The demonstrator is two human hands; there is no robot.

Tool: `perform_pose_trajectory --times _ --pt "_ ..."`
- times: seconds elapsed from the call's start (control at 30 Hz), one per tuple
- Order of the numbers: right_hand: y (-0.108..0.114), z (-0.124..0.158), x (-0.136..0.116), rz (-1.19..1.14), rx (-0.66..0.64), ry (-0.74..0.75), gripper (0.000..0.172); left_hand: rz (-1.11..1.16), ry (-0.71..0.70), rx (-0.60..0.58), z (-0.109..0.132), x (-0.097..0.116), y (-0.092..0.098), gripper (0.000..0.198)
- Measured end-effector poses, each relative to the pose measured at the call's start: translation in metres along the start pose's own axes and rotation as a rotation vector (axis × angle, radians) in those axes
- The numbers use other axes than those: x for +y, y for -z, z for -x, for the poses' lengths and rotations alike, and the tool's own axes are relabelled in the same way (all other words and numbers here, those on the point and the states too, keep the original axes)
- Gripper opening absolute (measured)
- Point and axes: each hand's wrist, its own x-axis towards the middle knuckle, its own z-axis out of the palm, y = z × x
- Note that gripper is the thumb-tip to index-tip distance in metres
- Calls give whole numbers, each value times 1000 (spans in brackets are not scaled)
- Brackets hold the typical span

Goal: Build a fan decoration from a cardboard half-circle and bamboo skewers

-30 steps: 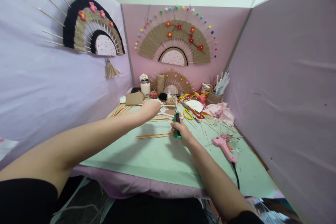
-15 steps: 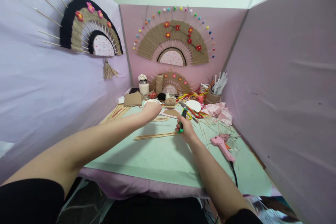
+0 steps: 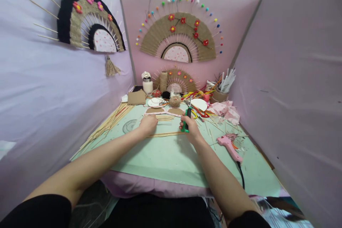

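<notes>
My right hand (image 3: pixel 192 130) is wrapped round pliers (image 3: pixel 188 113) with green and black handles, their metal jaws pointing away from me. Over the mat to the left, my left hand (image 3: pixel 149 124) is closed, its fingertips hidden from view. Just beyond it lie several short thin sticks (image 3: pixel 166 118). A few longer sticks (image 3: pixel 166 135) stretch between both hands on the pale green mat (image 3: pixel 160 164). Farther back rest two half-round cardboard pieces with pink edging, one of them a brown half-disc (image 3: pixel 176 112). A clear protractor (image 3: pixel 129 126) lies left of my left hand.
A pink glue gun (image 3: pixel 229 146) with a black cord lies at right. Long sticks (image 3: pixel 103 124) cover the left edge. At the back stand a twine ball (image 3: pixel 175 101), a white jar (image 3: pixel 147 86) and a pot (image 3: pixel 219 96) of glue sticks. Decorated fans (image 3: pixel 205 48) hang on the panels.
My left hand has come back toward me from the far side, uncovering the white disc and a half-round piece. My right hand keeps the pliers in nearly the same place. The view has shifted slightly.
</notes>
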Motion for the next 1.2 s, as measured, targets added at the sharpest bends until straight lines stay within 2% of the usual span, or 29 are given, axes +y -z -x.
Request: perform_pose_trajectory --times 0.1,0.37,0.6,0.73,0.93,1.2 --pt "0 0 0 7 -1 -4 38 7 -2 13 -2 -2 -4 40" --pt "0 0 -2 -1 19 -13 40 66 20 36 6 -4 3 33" --pt "0 2 -3 -72 39 11 43 330 -18 212 15 8 -26 25" --pt "0 1 -2 -85 47 84 43 400 -66 263 18 2 -35 27" --pt "1 1 -3 -68 150 257 42 504 -234 201 24 -5 -31 28" --pt "2 1 -5 -89 144 259 42 516 -265 139 24 1 -32 17"
